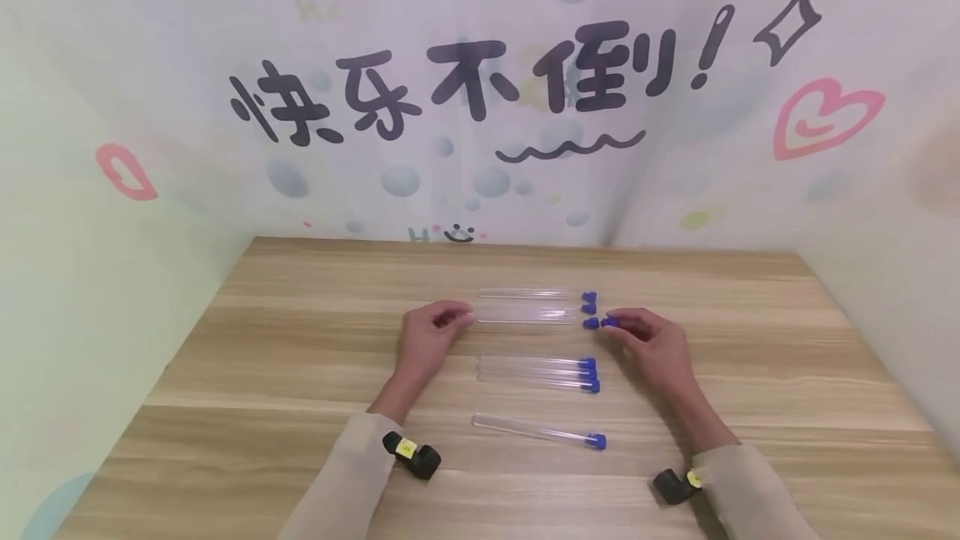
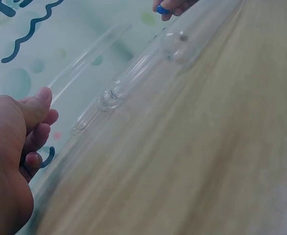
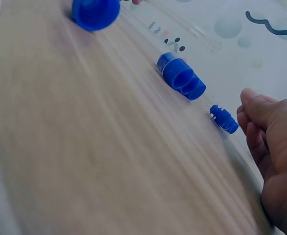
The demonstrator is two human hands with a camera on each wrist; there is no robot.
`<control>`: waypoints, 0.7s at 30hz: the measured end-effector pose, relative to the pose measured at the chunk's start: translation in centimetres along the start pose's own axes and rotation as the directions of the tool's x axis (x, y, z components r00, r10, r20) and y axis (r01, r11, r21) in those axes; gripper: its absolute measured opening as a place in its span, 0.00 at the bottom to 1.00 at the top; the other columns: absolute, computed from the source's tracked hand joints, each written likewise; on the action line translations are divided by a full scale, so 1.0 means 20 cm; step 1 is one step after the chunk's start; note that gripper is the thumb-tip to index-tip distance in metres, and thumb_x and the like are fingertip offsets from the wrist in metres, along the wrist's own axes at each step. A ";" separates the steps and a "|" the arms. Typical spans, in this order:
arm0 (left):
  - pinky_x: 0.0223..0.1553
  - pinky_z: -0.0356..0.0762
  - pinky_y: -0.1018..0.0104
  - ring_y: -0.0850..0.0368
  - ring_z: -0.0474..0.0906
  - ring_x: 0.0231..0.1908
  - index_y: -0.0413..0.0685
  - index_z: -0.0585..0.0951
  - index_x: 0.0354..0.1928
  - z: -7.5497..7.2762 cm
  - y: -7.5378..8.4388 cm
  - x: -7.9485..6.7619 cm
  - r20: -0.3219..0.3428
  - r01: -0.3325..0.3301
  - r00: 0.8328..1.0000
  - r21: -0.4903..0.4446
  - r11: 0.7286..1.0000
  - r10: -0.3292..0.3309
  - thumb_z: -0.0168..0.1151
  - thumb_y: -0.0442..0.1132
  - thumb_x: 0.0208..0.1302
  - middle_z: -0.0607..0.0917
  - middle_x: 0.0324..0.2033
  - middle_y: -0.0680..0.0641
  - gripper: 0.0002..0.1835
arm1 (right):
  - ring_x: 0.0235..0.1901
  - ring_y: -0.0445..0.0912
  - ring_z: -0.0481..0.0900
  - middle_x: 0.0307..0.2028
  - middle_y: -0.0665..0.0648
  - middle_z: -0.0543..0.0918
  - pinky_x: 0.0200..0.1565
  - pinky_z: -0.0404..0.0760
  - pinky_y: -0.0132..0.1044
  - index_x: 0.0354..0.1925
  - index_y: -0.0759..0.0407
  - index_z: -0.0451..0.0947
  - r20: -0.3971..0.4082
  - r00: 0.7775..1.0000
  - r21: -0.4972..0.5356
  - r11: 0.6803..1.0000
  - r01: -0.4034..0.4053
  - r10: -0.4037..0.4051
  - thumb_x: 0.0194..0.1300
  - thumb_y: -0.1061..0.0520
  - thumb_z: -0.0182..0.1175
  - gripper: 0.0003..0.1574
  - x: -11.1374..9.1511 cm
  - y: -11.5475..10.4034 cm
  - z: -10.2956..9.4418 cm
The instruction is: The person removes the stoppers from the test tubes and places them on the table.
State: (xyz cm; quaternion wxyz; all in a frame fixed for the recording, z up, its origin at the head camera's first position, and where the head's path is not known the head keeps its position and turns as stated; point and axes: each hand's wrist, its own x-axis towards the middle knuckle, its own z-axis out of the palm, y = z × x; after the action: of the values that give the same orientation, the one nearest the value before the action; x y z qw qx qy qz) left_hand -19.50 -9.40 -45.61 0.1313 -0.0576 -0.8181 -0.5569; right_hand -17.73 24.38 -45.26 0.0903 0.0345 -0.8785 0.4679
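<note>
My left hand point(image 1: 426, 342) pinches the near end of a clear test tube point(image 2: 87, 59) between thumb and fingers, holding it above the table in the left wrist view. A small blue cap point(image 1: 609, 322) is pinched in my right hand point(image 1: 654, 350), to the right of the tubes; in the right wrist view my fingers hide it. Loose blue caps point(image 1: 589, 297) lie in a short column between the right hand and the uncapped test tubes point(image 1: 525, 294). Held tube and held cap are apart.
Closer to me, three capped test tubes point(image 1: 536, 370) lie side by side. A single capped test tube point(image 1: 532, 429) lies nearer still, slightly slanted. All rest on a wood-grain table point(image 1: 285, 373), with a printed cloth point(image 1: 360, 198) behind it.
</note>
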 end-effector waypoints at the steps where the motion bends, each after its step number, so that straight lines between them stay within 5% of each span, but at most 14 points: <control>1: 0.27 0.72 0.69 0.59 0.75 0.27 0.53 0.87 0.34 0.00 0.00 0.00 0.007 0.001 1.000 0.005 1.000 -0.001 0.72 0.40 0.55 0.83 0.26 0.57 0.05 | 0.41 0.42 0.81 0.38 0.49 0.86 0.42 0.74 0.25 0.46 0.52 0.82 0.005 1.000 -0.006 1.000 0.002 -0.002 0.59 0.47 0.67 0.18 0.00 0.00 0.00; 9: 0.30 0.74 0.68 0.60 0.75 0.29 0.52 0.88 0.35 0.06 0.01 -0.02 0.103 0.008 0.995 -0.001 1.000 -0.008 0.72 0.39 0.55 0.84 0.28 0.57 0.05 | 0.41 0.43 0.80 0.39 0.48 0.85 0.40 0.75 0.25 0.41 0.51 0.84 0.044 0.999 -0.044 0.999 0.022 -0.020 0.57 0.46 0.68 0.15 0.00 0.00 0.03; 21: 0.32 0.75 0.64 0.59 0.76 0.29 0.52 0.88 0.36 0.09 0.03 -0.04 0.150 0.063 0.986 0.048 0.997 -0.070 0.72 0.41 0.54 0.83 0.27 0.57 0.07 | 0.33 0.41 0.79 0.36 0.46 0.85 0.34 0.75 0.28 0.39 0.49 0.85 0.047 0.990 -0.073 0.988 0.133 -0.130 0.54 0.49 0.71 0.13 0.00 0.01 0.04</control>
State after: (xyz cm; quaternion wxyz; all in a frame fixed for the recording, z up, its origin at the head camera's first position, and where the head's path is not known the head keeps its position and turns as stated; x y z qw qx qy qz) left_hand -18.93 -7.36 -45.89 0.0512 -0.0697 -0.8390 -0.5372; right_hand -17.88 23.77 -45.93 0.1038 0.0988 -0.8931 0.4265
